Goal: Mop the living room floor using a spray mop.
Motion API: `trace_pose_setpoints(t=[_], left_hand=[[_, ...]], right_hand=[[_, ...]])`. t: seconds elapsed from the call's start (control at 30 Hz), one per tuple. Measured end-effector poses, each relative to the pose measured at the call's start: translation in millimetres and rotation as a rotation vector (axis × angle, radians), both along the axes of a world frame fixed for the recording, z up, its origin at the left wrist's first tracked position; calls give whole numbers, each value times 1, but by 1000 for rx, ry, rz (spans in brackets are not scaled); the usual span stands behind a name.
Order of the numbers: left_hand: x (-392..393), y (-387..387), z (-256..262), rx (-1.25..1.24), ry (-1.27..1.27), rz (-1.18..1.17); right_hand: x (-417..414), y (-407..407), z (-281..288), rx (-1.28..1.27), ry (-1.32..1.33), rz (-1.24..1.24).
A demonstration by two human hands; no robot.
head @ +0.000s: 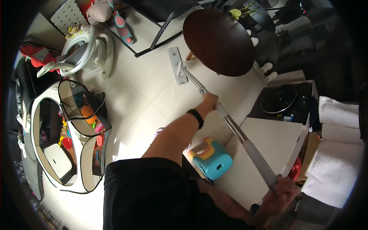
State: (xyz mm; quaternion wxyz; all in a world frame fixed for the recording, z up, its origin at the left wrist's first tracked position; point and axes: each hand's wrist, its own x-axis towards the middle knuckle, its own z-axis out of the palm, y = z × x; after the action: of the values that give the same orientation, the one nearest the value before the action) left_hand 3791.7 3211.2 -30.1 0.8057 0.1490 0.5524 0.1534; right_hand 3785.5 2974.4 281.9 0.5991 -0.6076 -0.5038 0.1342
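A flat mop with a grey rectangular head [176, 67] lies on the pale tiled floor, left of a round dark table. Its long metal and grey handle [238, 132] slants down to the lower right. My left hand [210, 100], with a black band on the wrist, is closed around the lower part of the handle, near the joint. At the lower right my right hand [283, 191] grips the grey upper end; it is slightly blurred. Beneath the handle stands a turquoise child's stool [215, 164] with a yellow and orange rim.
The round dark wooden table [218, 40] stands ahead, beside a black metal frame [161, 34]. A baby walker [77, 54] and a mesh play tent [80, 161] with toys are at left. At right are a white cabinet [273, 138] and white towel-like cloths [333, 166].
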Motion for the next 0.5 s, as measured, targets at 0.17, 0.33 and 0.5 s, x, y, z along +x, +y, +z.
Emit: trace_pose_setpoints(t=[0.17, 0.33, 0.5], left_hand=[[-7, 102, -51, 418, 135, -408], [-24, 129, -8, 277, -4, -178], [-43, 119, 2, 48, -312, 145]], right_hand=[[-37, 60, -24, -61, -283, 131], [-43, 139, -32, 105, -163, 145], [-30, 168, 12, 146, -137, 371]])
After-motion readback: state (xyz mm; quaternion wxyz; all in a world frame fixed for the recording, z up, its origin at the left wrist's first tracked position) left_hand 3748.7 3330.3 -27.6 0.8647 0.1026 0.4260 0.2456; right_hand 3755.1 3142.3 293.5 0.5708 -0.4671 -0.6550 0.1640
